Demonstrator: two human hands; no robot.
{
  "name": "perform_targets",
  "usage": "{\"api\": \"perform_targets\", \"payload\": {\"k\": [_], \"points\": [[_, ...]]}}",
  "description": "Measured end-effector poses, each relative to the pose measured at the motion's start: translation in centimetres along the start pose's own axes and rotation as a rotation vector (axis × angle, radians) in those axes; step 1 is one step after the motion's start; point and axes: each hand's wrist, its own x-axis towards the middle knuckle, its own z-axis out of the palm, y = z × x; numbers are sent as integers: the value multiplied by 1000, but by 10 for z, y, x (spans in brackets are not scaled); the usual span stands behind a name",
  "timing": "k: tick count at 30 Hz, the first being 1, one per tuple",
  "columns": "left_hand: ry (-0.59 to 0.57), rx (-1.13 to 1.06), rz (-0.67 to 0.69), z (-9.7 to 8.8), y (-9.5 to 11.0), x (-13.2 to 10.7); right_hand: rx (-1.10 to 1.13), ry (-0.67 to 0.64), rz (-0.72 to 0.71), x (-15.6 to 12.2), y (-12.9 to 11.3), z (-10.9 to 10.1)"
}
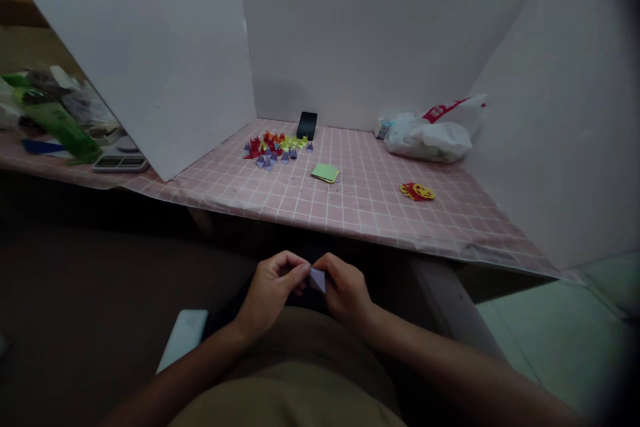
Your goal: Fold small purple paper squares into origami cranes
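Observation:
Over my lap, below the table edge, a small folded piece of lilac paper [318, 279] is pinched between both hands. My left hand [274, 287] grips its left corner between thumb and forefinger, the other fingers curled. My right hand [347, 285] closes on its right side, with the thumb hidden from view. On the table ahead lies a stack of square paper [326, 172], green on top with yellow beneath. Behind it to the left is a cluster of small folded paper figures [273, 147] in red, orange, yellow and lilac.
A black phone [307, 125] lies at the back wall. To the right are yellow and red cut-out shapes [417, 191] and a white plastic bag [430, 137]. A kitchen scale [121, 159] and green bottle [55, 120] stand beyond the left panel. A pale slab-like object [184, 339] lies beside my left forearm.

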Motion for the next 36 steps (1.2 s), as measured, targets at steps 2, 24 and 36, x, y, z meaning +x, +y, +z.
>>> {"api": "perform_targets", "payload": {"k": [2,24,36], "points": [[-6,16,-11,0,1,0,8,-4,-2,0,0,0],[18,-6,-41,-9,-5,4,253,-103,149,5,6,-3],[14,183,60,-11,-6,1,373,-126,245,6,6,-3]]}}
